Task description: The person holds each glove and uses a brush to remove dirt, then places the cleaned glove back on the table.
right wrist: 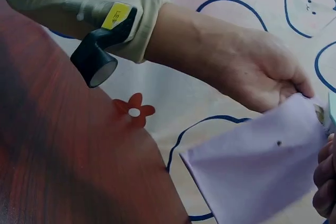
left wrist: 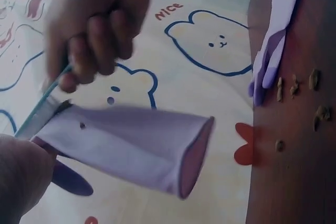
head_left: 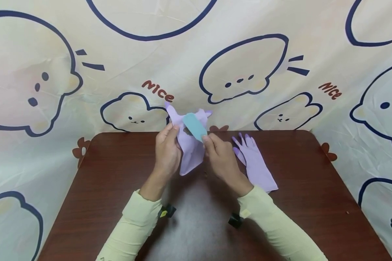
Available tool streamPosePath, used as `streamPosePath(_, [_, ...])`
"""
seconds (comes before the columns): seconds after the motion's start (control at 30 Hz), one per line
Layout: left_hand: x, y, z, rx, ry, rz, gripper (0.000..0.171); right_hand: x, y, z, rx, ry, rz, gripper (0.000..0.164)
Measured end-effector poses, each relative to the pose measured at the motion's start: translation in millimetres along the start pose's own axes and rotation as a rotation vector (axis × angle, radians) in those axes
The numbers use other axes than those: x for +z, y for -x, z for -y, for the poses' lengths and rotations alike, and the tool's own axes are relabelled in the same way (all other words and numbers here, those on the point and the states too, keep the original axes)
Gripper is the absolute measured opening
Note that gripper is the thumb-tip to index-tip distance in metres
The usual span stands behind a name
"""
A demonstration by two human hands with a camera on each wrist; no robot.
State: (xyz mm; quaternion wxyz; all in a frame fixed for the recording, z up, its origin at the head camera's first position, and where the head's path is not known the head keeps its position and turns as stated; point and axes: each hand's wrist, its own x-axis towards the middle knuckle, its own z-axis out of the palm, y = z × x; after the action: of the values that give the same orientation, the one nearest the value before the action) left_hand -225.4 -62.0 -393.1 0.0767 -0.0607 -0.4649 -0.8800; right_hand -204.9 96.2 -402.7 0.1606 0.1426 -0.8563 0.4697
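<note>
My left hand [head_left: 167, 151] grips a lilac rubber glove [head_left: 192, 154] with darker purple fingertips, held up over the far part of the table. The glove's fingers point up and its open cuff hangs down. A dark brown smear [head_left: 187, 131] shows on it, and a small dark speck [left wrist: 82, 126] sits lower on its side. In my right hand [head_left: 223, 156] is a light blue brush [head_left: 195, 127], its flat back facing me and its pale bristle side against the glove at the smear. The left wrist view shows the brush edge-on.
A second lilac glove [head_left: 257, 165] lies flat on the brown table [head_left: 111, 203], to the right of my right forearm. Several brown crumbs [left wrist: 313, 80] are scattered on the tabletop. A cloth printed with cartoon bears [head_left: 183, 65] hangs behind and at both sides.
</note>
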Motion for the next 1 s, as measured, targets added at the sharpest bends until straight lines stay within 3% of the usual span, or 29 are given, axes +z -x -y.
streamPosePath(0.3, [-3.6,-4.2,-9.2,0.042,0.073,-0.078,0.039,-12.6,-4.3,-15.5,0.061,0.04,-0.038,0.04])
streamPosePath(0.47, [-6.3,-5.7,-7.1,0.031,0.063,-0.072,0.038,-16.2,-3.9,-17.8,0.08,-0.012,-0.044,0.041])
streamPosePath(0.63, [-4.9,-5.3,-2.7,-0.007,0.013,-0.036,0.039,-12.6,-1.9,-7.2,0.08,-0.148,0.03,0.042])
streamPosePath(0.83, [-2.7,-2.5,-3.5,-0.03,-0.069,0.037,0.04,-6.0,-1.3,-3.3,0.078,-0.097,0.135,0.039])
streamPosePath(1.0, [-3.6,-4.2,-8.7,-0.007,-0.021,0.016,0.041,-7.6,-4.2,-9.1,0.074,-0.075,0.127,0.039])
